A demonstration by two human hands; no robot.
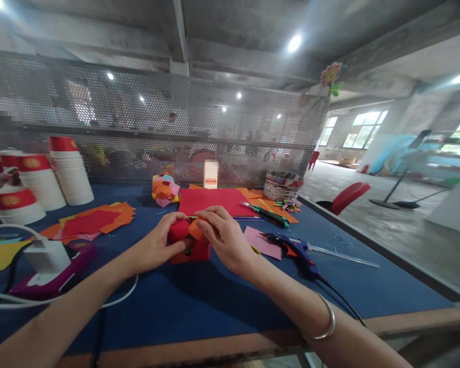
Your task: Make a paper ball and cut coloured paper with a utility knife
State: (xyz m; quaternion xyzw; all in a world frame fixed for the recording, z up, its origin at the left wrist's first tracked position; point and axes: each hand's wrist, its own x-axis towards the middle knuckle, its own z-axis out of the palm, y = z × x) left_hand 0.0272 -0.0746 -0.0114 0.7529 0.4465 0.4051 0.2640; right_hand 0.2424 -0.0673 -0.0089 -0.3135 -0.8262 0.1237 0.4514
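Several stacks of paper cups (73,179) stand at the far left, some cut off by the edge, with smaller details there too blurred to name. In front of them, a white charger (48,258) sits in a purple power strip (85,254), whose near end is partly covered by cables. Next come overlapping orange and red paper cutouts (95,222), the lower ones mostly hidden, then a patchwork paper ball (164,190) farther back.

At the middle, the left hand (164,240) grips the red side of a small paper piece (179,231); the right hand (224,237) has its fingers closed over the orange side. The two hands nearly meet around it, above the blue table (222,312), and their fingers hide its full shape. Behind lie red sheets (214,198), partly covered by the hands.

Beside the right wrist, a yellow curved edge (256,250) is too hidden to identify. Farther right are a pink sheet (259,240), a green-and-black cutter (272,217), a woven basket (283,185) and a glue gun (297,248), its cord passing out of sight behind the right forearm.
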